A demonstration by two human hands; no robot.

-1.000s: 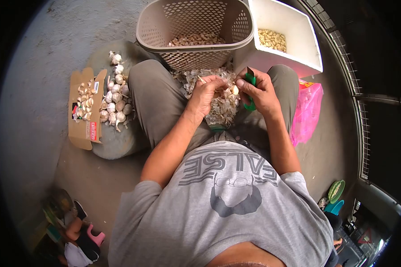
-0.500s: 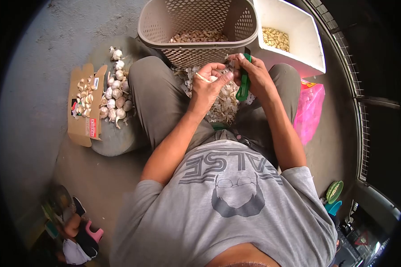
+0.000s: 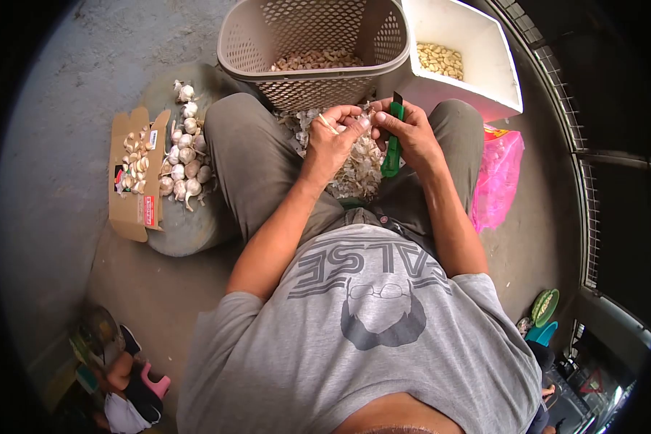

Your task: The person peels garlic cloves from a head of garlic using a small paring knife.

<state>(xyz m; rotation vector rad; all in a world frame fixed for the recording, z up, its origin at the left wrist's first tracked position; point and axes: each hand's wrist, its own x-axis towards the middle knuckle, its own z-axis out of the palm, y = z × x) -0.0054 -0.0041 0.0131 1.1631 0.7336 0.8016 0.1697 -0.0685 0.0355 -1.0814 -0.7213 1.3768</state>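
Note:
My left hand (image 3: pixel 331 145) is closed, pinching a small piece of garlic (image 3: pixel 364 121) between thumb and fingers. A thin pale strip (image 3: pixel 328 124) lies across its fingers. My right hand (image 3: pixel 415 137) is wrapped round a green utility knife (image 3: pixel 393 145), whose dark blade points up and away. Its fingertips meet those of the left hand at the garlic, partly hiding it. Beneath both hands, between the knees, lies a heap of papery garlic skins (image 3: pixel 351 170).
Ahead stands a mesh basket (image 3: pixel 315 76) with cloves inside; beside it, a white foam box (image 3: pixel 477 90) holds peeled cloves. Garlic bulbs (image 3: pixel 186 155) and a cardboard box (image 3: pixel 152 206) of cloves rest on a round surface at left. A pink bag (image 3: pixel 500 177) sits at right.
My two hands have come together, the right fingertips now touching the garlic at the left hand. The knife has tilted slightly and shifted a little down and left in view.

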